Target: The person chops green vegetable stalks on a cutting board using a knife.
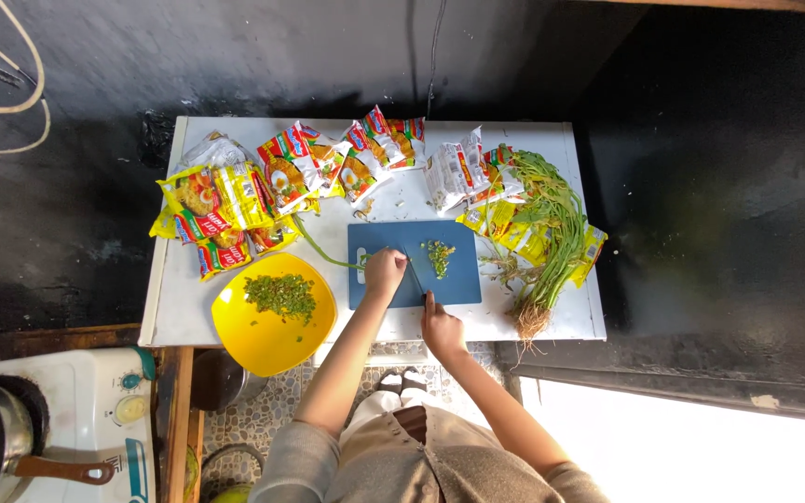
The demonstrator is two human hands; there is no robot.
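Observation:
A blue cutting board (454,279) lies on the white table (179,312). My left hand (386,271) presses down on a long green stalk (320,248) at the board's left side. In my right hand (441,327), at the board's near edge, is a knife (417,276) whose dark blade points across the board beside my left hand. A small pile of chopped greens (437,257) sits on the board just right of the blade.
A yellow bowl (235,340) holding chopped greens stands left of the board. Several noodle packets (281,182) lie along the table's far side. A rooted bunch of greens (548,244) lies on the right. A white stove (95,410) with a handled pot (2,447) is at lower left.

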